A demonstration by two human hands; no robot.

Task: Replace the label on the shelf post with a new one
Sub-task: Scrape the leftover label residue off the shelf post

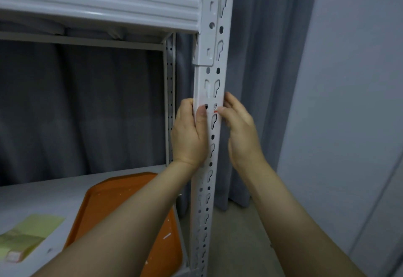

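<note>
Both hands [189, 132] pinch label [215, 109] (white, red-edged).

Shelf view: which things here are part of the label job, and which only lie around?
Job: post; label; left hand; right hand.
Lying about: orange tray; green sheet; curtain.

A white metal shelf [39, 198] carries the things, with a perforated upright post [210, 76] at its front right corner. An orange tray [122, 191] lies flat on it toward the right edge, flecked with white scraps. Near the front left corner rests a yellow-green paper sheet [28, 235].
</note>
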